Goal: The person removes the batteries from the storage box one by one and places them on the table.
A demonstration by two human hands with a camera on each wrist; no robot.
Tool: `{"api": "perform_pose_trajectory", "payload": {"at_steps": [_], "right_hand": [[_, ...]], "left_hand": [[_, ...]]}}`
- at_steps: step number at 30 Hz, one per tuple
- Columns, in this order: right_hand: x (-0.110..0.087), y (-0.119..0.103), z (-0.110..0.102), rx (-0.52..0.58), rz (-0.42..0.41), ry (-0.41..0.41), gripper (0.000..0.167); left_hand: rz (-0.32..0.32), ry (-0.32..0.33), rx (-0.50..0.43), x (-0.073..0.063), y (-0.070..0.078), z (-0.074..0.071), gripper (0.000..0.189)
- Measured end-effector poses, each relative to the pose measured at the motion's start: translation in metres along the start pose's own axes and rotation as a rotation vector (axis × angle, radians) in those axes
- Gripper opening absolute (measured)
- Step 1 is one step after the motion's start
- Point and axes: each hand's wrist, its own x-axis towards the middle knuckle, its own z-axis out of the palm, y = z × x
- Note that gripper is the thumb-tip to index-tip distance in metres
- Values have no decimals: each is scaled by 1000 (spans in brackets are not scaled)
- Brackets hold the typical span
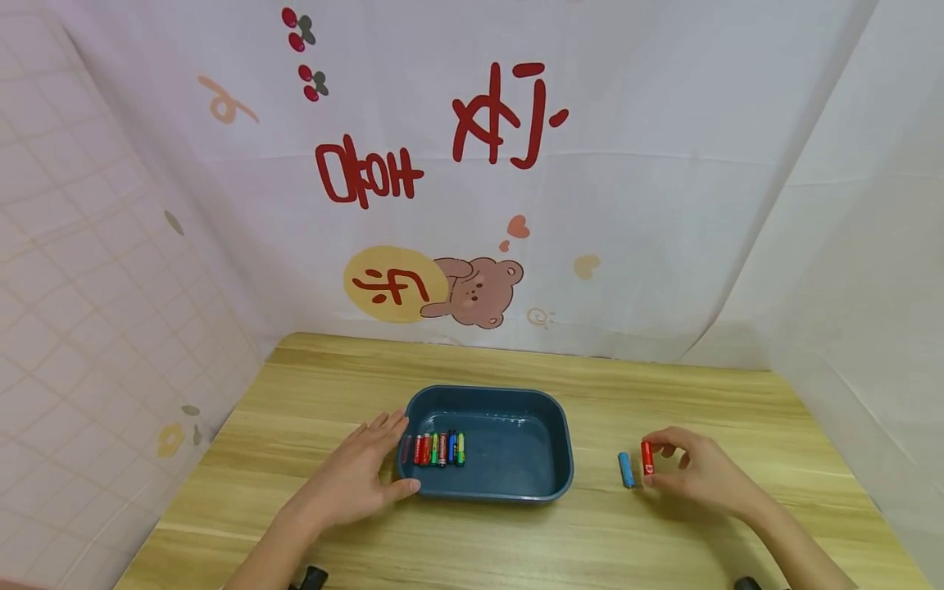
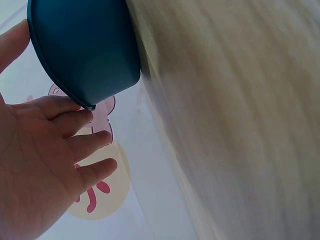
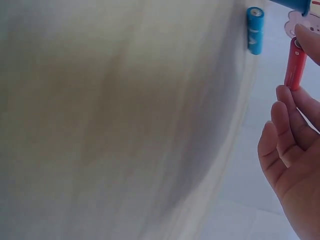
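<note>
Tray rests on wood-grain table; printed cloth hangs behind.

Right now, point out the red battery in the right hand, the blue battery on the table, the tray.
Red battery [image 3: 295, 67], right wrist view: middle of its side.
Blue battery [image 1: 626, 470], head view: middle of its side.
Tray [image 1: 510, 456], head view: bare floor.

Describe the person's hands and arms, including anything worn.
The left hand and right hand are bare, with no gloves or rings showing. No sleeve, cable or marking is plain on the left forearm or right forearm. Black objects near both forearms at the head view's bottom edge may or may not be worn.
</note>
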Motion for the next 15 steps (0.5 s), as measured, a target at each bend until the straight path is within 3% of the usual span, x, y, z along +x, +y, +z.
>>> {"api": "perform_pose_trajectory", "payload": {"at_steps": [9,15], "right_hand": [[-5,11,4,14,73,-83,49],[-4,12,5,16,52,-100,51]], "left_hand": [[-3,1,3,0,1,1,94],[-4,4,1,1,1,1,94]]}}
